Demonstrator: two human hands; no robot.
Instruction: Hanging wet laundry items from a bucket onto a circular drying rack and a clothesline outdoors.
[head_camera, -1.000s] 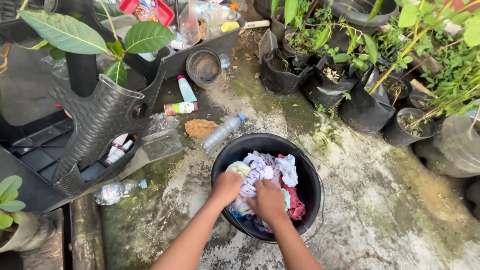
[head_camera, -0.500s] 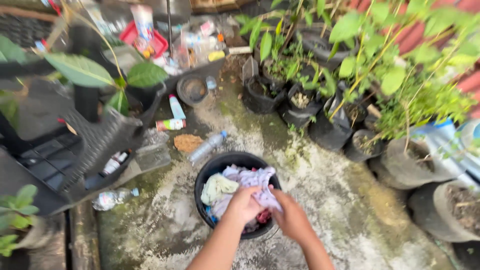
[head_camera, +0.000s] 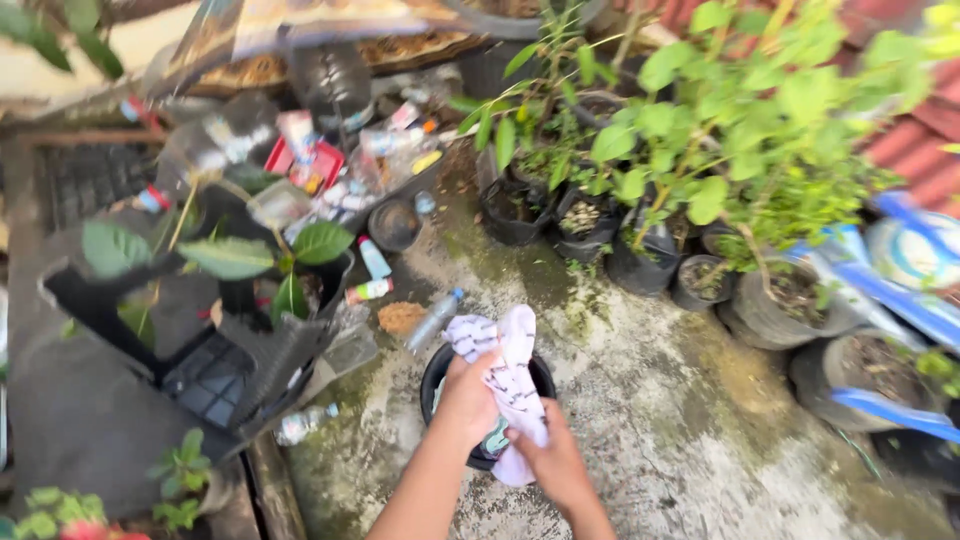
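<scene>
White patterned cloth, a second ago kneaded down among the laundry, has now been lifted above the black bucket, clenched near its top by the left hand and gripped lower by the right hand, so one piece is singled out.

Bare, mossy concrete ground lies open to the right of and below the black bucket, giving free passage on that side up to the row of black plant bags and pots that closes the far right. On the left, a tipped dark plastic chair and a leafy potted plant stand close to the bucket's rim. A clear plastic bottle lies just beyond the bucket, and another bottle lies near the chair, narrowing the way.
</scene>
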